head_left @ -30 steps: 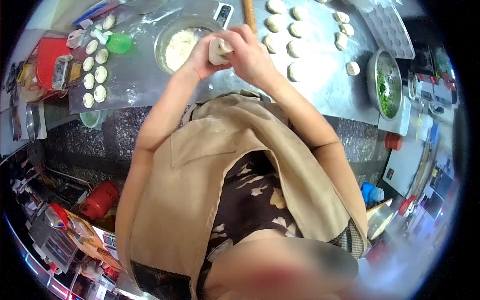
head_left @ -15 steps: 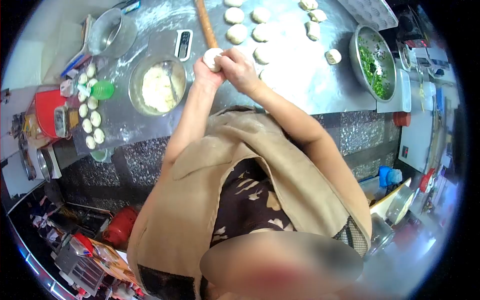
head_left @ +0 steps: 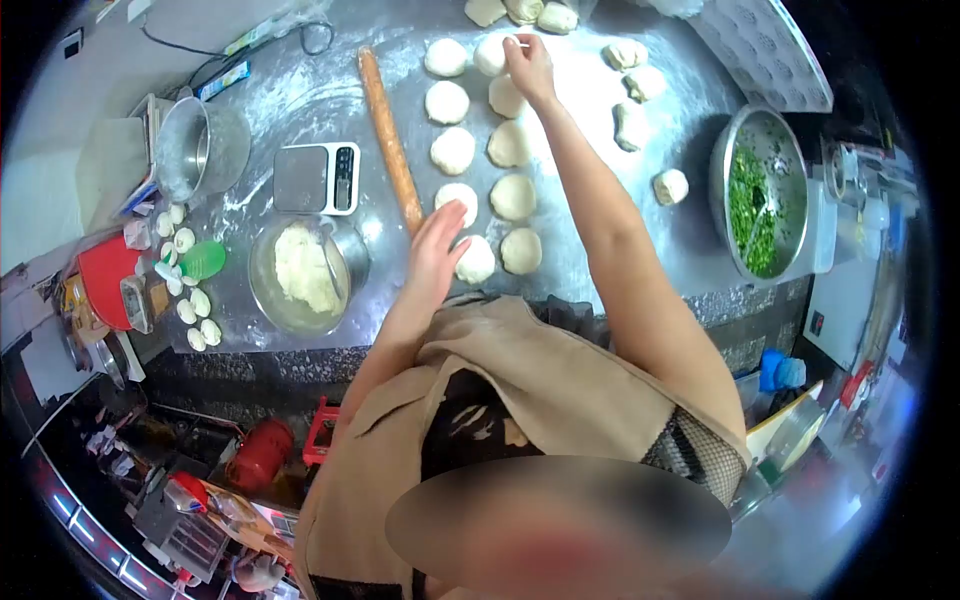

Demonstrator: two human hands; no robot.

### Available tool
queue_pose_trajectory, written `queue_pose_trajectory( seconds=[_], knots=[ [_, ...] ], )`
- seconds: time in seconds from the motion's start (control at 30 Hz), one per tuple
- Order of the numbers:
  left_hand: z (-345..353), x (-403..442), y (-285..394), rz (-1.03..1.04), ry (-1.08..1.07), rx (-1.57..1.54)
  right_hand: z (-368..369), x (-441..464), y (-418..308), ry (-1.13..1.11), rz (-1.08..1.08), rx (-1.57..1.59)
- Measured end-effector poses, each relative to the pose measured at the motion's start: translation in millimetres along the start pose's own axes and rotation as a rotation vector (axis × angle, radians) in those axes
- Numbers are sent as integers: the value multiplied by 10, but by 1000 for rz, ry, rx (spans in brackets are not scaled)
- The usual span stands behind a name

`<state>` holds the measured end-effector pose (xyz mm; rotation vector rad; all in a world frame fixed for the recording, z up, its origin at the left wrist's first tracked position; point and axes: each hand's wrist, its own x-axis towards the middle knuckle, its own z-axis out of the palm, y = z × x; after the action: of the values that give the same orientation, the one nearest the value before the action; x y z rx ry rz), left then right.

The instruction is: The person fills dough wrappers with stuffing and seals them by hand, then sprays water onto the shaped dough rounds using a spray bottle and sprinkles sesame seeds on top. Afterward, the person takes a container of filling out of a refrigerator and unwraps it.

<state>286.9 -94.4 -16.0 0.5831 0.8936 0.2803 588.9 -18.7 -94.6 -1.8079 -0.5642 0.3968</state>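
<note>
My left hand (head_left: 438, 245) rests low over the near end of the dough rows, its fingers stretched out and apart. Its fingertips touch the edge of a white dough round (head_left: 457, 203), and another dough round (head_left: 475, 259) lies beside the thumb. At the far end of the rows, my right hand (head_left: 532, 70) has its bent fingers on the right edge of a dough round (head_left: 490, 56). Two columns of flattened rounds lie between the hands. Left of them is a wooden rolling pin (head_left: 388, 135).
A kitchen scale (head_left: 316, 179) stands behind a metal bowl of pale filling (head_left: 308, 262). At right sits a bowl of chopped greens (head_left: 757, 205). Small dough pieces (head_left: 631, 126) lie nearby. A green-bodied bottle (head_left: 205, 260) and several filled buns (head_left: 200, 302) are at left.
Both hands were together around a dough ball; now they are apart and that ball is out of them. My right hand has reached far forward to a round; the left has opened.
</note>
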Motion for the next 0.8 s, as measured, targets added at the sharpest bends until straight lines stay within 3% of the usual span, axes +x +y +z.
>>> queue_pose_trajectory(
  seconds=[0.07, 0.13, 0.2, 0.3, 0.4, 0.47, 0.5, 0.53, 0.57, 0.63, 0.67, 0.73, 0.77, 0.8],
  knots=[
    [-225, -72, -47, 5, 94, -11, 138, 282, 252, -48, 33, 0],
    [-336, -23, -16, 3, 188, -27, 234, 353, 440, 95, -244, -726],
    [-450, -63, -30, 26, 326, 15, 244, 429, 566, 149, -279, -685],
    [-469, -7, 1, 82, 329, -51, 134, 418, 649, 139, -312, -584],
    [-428, -63, 64, 147, 250, -53, -205, 31, 981, 91, -63, -418],
    [-428, -166, 111, 145, 227, -62, -535, -729, 430, 164, -320, -362],
    [-448, -213, 120, 160, 232, -39, -678, -1103, 395, 7, -489, -397],
    [-478, -267, 123, 183, 237, -17, -709, -1629, 332, 51, -649, -459],
    [-537, -327, 104, 195, 226, -16, -800, -2134, 336, -150, -709, -629],
    [-682, -437, 23, 188, 199, 22, -810, -2763, -19, -468, -944, -604],
    [-727, -496, -7, 182, 196, 21, -786, -2916, 89, -452, -951, -612],
    [-763, -630, -42, 181, 180, 41, -703, -3023, 270, -654, -870, -565],
    [-763, -647, -35, 180, 194, 48, -665, -2870, 276, -646, -911, -572],
    [-751, -711, -24, 200, 183, 52, -622, -2798, 142, -496, -843, -577]
  ],
)
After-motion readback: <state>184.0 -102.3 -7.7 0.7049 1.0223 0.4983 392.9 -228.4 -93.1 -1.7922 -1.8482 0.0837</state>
